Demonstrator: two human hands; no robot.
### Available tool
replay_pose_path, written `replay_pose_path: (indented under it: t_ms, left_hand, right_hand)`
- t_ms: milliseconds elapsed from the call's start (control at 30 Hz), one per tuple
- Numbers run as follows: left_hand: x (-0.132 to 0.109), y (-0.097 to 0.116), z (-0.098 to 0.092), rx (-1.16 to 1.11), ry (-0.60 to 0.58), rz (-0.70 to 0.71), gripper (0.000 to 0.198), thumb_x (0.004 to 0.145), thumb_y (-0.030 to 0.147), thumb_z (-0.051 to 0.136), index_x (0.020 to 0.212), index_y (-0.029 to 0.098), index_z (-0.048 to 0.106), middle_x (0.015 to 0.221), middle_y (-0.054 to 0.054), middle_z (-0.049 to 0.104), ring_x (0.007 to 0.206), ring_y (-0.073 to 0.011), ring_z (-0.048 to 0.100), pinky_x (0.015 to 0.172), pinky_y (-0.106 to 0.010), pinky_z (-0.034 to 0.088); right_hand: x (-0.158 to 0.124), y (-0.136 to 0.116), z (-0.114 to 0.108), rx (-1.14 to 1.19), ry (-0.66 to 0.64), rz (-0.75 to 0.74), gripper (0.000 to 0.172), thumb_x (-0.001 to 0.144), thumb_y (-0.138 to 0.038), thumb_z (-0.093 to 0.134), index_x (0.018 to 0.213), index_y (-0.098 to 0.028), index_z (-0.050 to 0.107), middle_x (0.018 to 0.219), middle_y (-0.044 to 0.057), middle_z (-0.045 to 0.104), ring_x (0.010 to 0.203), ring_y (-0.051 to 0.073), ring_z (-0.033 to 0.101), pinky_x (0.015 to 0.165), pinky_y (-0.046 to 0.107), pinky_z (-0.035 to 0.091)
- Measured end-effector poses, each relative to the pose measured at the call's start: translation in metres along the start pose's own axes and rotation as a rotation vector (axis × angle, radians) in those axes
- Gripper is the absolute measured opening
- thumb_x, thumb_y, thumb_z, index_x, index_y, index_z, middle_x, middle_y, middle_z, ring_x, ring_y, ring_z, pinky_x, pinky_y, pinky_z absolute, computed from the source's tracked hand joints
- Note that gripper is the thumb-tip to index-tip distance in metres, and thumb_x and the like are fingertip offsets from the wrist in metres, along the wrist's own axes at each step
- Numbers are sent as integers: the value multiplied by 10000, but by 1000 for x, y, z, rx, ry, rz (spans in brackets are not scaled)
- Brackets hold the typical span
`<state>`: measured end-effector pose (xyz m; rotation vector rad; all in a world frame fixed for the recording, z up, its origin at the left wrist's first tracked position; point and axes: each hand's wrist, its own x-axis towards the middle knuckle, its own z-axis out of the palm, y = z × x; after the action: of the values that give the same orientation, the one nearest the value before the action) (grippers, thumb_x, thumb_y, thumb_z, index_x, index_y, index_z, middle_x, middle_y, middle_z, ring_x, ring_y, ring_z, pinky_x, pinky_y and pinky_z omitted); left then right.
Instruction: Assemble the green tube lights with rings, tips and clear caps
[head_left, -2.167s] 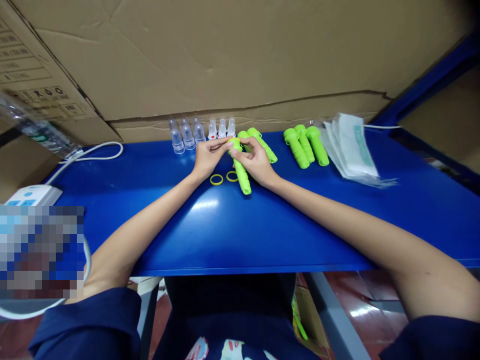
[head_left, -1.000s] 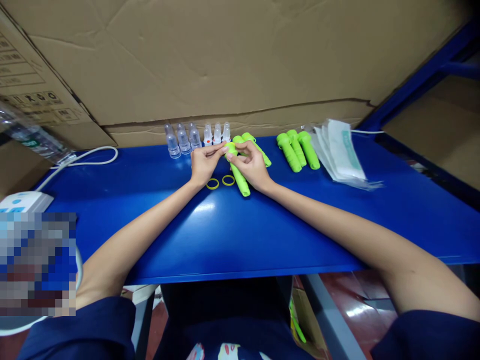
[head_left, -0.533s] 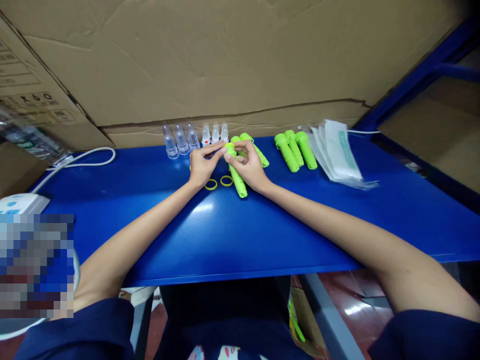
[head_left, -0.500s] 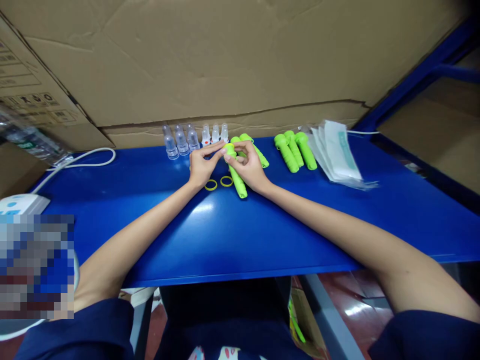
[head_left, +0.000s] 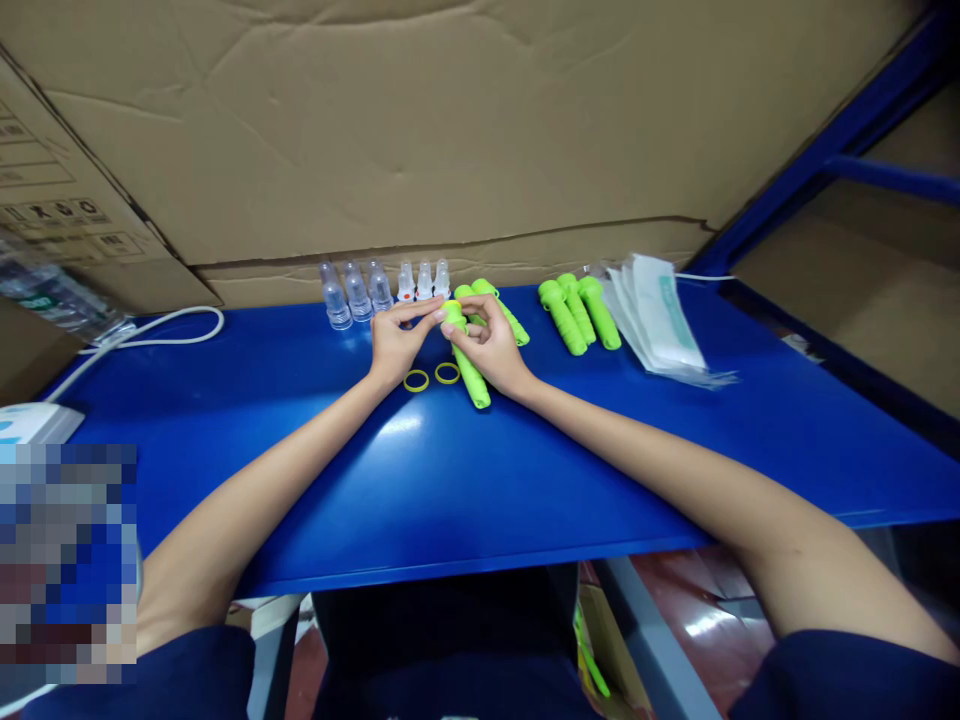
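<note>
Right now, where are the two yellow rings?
In the head view, the yellow rings lie on the blue table by the left hand, beside the green tube.

Near tabletop (head_left: 465, 480) is bare; vials (head_left: 379, 287) line its far edge.

Single view, up on the head, facing forward and down over the blue table (head_left: 525, 480). Left hand (head_left: 394, 345) and right hand (head_left: 493, 347) sit at arm's length, cardboard wall (head_left: 450, 130) just behind.
</note>
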<state>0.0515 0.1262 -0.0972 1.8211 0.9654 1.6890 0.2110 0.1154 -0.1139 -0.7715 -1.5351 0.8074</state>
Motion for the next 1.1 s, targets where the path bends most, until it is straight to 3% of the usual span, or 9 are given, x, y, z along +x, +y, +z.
replay_pose_path:
  t_ms: [167, 533, 667, 800, 900, 1000, 1100]
  left_hand:
    - [1, 0, -1, 12, 1, 22, 111, 809, 257, 797, 918, 268, 812, 1005, -36, 795, 1008, -235, 757, 787, -352, 583]
    - [2, 0, -1, 43, -18, 86, 88, 822, 247, 784, 903, 269, 811, 997, -25, 800, 978, -223, 764, 961, -415, 566]
    - [2, -4, 1, 74, -23, 48, 112, 840, 271, 764, 940, 244, 809, 1003, -42, 803, 915, -206, 753, 808, -345, 573]
    - [3, -8, 4, 101, -78, 33, 241, 901, 339, 692, 1097, 224, 772, 1097, -65, 783, 836, -171, 712, 669, -278, 519]
    - [3, -7, 5, 105, -120, 68, 302, 943, 401, 630, 1167, 233, 745, 1195, -76, 754, 971, -192, 709, 735, -288, 533]
    - [3, -6, 5, 99, -127, 105, 292, 953, 432, 612, 1124, 249, 763, 1183, -72, 760, 1088, -213, 702, 883, -346, 550]
    - [3, -5, 3, 79, -102, 137, 231, 939, 405, 643, 1061, 270, 784, 1151, -59, 771, 1113, -219, 713, 1031, -417, 510]
  right_hand:
    - [-2, -2, 0, 49, -24, 57, 541, 781, -628, 760, 1017, -249, 455, 1176, 71, 583, 892, 192, 690, 790, 371, 639]
    - [-2, 1, -2, -3, -19, 33, 538, 780, -624, 755, 1039, -253, 464, 1128, 72, 577, 838, 191, 691, 728, 367, 636]
    - [0, 4, -1, -13, -10, 38, 550, 773, -630, 762, 1037, -248, 469, 1113, 79, 581, 946, 218, 680, 794, 386, 639]
    - [2, 3, 0, 23, 26, 27, 602, 757, -677, 761, 1063, -255, 461, 1088, 74, 584, 1008, 233, 668, 853, 412, 637]
    - [2, 1, 0, 48, 17, 42, 626, 764, -687, 755, 1103, -261, 444, 1105, 67, 564, 903, 206, 681, 808, 400, 645]
    - [0, 0, 1, 70, 0, 73, 659, 752, -695, 763, 1124, -267, 426, 1130, 57, 554, 782, 164, 676, 715, 354, 647]
    - [0, 0, 3, 94, -27, 103, 685, 742, -713, 759, 1149, -274, 425, 1179, 67, 565, 779, 167, 680, 645, 328, 642]
